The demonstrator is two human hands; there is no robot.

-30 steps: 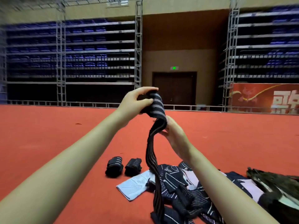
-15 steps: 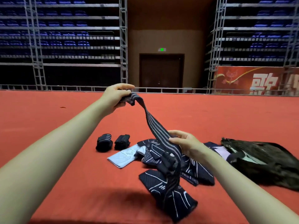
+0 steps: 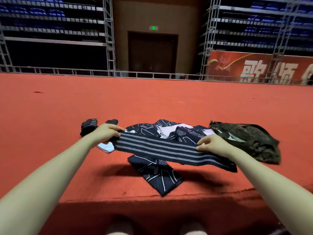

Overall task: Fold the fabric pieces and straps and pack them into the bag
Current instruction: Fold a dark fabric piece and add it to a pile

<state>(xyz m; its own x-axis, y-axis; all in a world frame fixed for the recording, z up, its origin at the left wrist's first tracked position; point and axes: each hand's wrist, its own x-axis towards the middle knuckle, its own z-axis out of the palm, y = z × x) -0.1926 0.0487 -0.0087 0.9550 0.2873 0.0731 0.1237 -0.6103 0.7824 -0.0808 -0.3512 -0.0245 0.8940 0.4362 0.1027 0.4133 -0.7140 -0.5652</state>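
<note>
Lowered from hanging, our strap (image 3: pixel 159 150) now stretches flat between both gripping hands (image 3: pixel 108 133) (image 3: pixel 211 143). Two rolls (image 3: pixel 89 127) lie done past our left hand; fabrics (image 3: pixel 157 175) and bag (image 3: pixel 250 143) wait.

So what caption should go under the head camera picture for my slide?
Both hands, left hand and right hand, stretch a striped strap flat above patterned fabric pieces, beside the dark bag.

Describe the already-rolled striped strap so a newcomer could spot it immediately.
Start from the red carpeted platform and find the pile of patterned fabric pieces. Left of it, beyond the left hand, sit two small dark rolls; the rolled strap is the left one, with grey stripes across it.
</note>
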